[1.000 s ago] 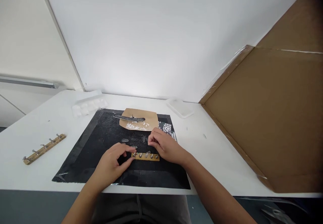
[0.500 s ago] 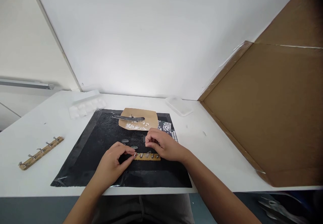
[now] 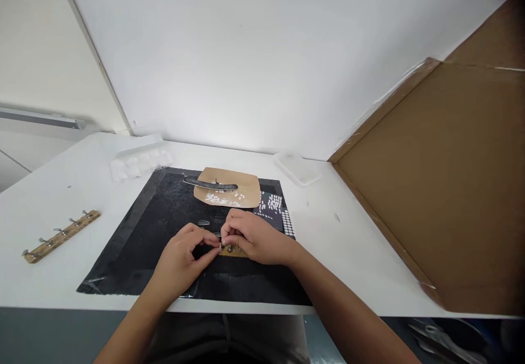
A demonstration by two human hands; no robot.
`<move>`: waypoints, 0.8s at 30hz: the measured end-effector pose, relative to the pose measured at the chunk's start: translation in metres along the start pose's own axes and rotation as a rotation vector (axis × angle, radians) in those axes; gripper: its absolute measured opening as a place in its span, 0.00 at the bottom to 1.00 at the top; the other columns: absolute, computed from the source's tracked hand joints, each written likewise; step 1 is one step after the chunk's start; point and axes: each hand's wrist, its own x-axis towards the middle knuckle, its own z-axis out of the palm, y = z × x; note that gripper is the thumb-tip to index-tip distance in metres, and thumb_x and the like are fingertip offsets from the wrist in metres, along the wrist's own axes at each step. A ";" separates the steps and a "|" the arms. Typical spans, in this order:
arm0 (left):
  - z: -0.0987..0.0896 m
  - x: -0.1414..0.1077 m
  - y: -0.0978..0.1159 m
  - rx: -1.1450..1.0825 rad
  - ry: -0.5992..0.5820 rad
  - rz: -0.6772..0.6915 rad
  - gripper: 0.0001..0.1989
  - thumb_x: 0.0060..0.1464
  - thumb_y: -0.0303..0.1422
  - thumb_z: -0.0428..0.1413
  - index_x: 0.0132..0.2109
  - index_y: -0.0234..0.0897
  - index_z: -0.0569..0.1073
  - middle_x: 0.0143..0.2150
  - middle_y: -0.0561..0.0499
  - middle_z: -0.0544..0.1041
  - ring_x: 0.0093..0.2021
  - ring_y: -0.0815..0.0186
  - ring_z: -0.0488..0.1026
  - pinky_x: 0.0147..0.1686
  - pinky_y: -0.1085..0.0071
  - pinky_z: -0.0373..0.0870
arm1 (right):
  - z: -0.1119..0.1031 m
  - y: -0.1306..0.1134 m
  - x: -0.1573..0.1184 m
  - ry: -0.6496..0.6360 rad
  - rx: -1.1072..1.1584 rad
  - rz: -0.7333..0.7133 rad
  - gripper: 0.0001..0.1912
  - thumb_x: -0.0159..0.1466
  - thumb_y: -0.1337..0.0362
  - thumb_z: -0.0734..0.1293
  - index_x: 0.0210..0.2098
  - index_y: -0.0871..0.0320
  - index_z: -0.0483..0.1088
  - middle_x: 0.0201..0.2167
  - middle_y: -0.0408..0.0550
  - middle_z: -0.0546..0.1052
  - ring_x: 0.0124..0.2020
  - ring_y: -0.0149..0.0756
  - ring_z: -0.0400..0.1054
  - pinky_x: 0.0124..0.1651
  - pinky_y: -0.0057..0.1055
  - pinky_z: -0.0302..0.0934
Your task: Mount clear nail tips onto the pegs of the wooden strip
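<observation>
Near the lower middle of the frame, a narrow, yellowish wooden strip with small metal posts point(image 3: 233, 253) lies on a large, black rectangular mat point(image 3: 139, 243), its right part covered by the bare right hand point(image 3: 258, 238). The bare left hand point(image 3: 182, 254) has its grip at the strip's left end, thumb and fingertips pinching it beside the first post. The right hand's grip hangs just above that same end, thumb and forefinger curled toward each other — whether they press together or pinch something small, I cannot tell.

A clear, tapered plastic nail-shaped piece point(image 3: 204, 223) rests on the mat just above the left hand in the frame. Higher up, a tan, curved-edged sheet point(image 3: 246, 186) carries scattered white oblong bits point(image 3: 217, 199), and a long, dark curved file point(image 3: 211, 184) lies across it, partly over the mat. To the right of that sheet is a dark sheet with rows of white oblong pieces point(image 3: 268, 211), partly hidden by the right hand.

On the white counter point(image 3: 348, 265), a second wooden strip with metal posts point(image 3: 61, 236) lies at the left of the frame. A white, lumpy tray point(image 3: 141, 161) sits at upper left of the mat, and a shallow, translucent white tray point(image 3: 297, 168) beyond its upper right corner — brown cardboard panels point(image 3: 430, 189) fill the right side.
</observation>
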 end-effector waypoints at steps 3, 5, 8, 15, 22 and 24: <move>0.000 0.000 0.001 -0.007 0.007 -0.014 0.04 0.62 0.32 0.64 0.44 0.44 0.83 0.39 0.52 0.83 0.41 0.62 0.79 0.40 0.69 0.79 | 0.002 -0.001 0.000 0.004 -0.001 0.007 0.06 0.74 0.68 0.67 0.39 0.57 0.75 0.39 0.45 0.74 0.43 0.35 0.70 0.49 0.32 0.63; 0.000 0.000 0.001 -0.006 0.007 -0.016 0.03 0.62 0.32 0.64 0.43 0.44 0.83 0.39 0.51 0.83 0.41 0.62 0.79 0.39 0.69 0.79 | 0.004 0.000 0.000 0.004 0.001 0.017 0.06 0.74 0.68 0.67 0.39 0.57 0.75 0.39 0.45 0.74 0.43 0.35 0.70 0.48 0.32 0.62; 0.000 0.000 0.002 -0.003 0.012 -0.009 0.03 0.62 0.32 0.64 0.43 0.44 0.83 0.39 0.51 0.83 0.40 0.62 0.79 0.39 0.69 0.79 | 0.008 0.000 0.001 0.005 0.004 0.028 0.06 0.74 0.69 0.67 0.39 0.56 0.74 0.38 0.45 0.75 0.44 0.36 0.70 0.49 0.32 0.61; -0.001 -0.001 0.003 0.020 0.000 -0.031 0.02 0.63 0.32 0.64 0.42 0.44 0.81 0.39 0.52 0.82 0.40 0.63 0.78 0.40 0.70 0.78 | 0.011 0.000 0.000 0.008 -0.001 0.065 0.06 0.74 0.69 0.67 0.39 0.56 0.74 0.38 0.44 0.76 0.45 0.36 0.71 0.54 0.37 0.57; 0.000 -0.002 0.001 0.014 0.003 -0.033 0.02 0.63 0.33 0.64 0.42 0.43 0.81 0.39 0.51 0.81 0.39 0.63 0.78 0.39 0.70 0.78 | 0.014 0.001 0.000 0.043 0.000 0.117 0.06 0.73 0.67 0.69 0.38 0.56 0.74 0.37 0.43 0.76 0.40 0.34 0.70 0.49 0.34 0.59; 0.000 -0.002 0.002 0.013 0.003 -0.036 0.01 0.62 0.32 0.64 0.42 0.43 0.81 0.39 0.51 0.81 0.39 0.63 0.77 0.38 0.70 0.78 | 0.015 0.001 0.000 0.041 0.006 0.117 0.06 0.73 0.67 0.69 0.38 0.56 0.74 0.37 0.43 0.76 0.41 0.34 0.70 0.49 0.33 0.59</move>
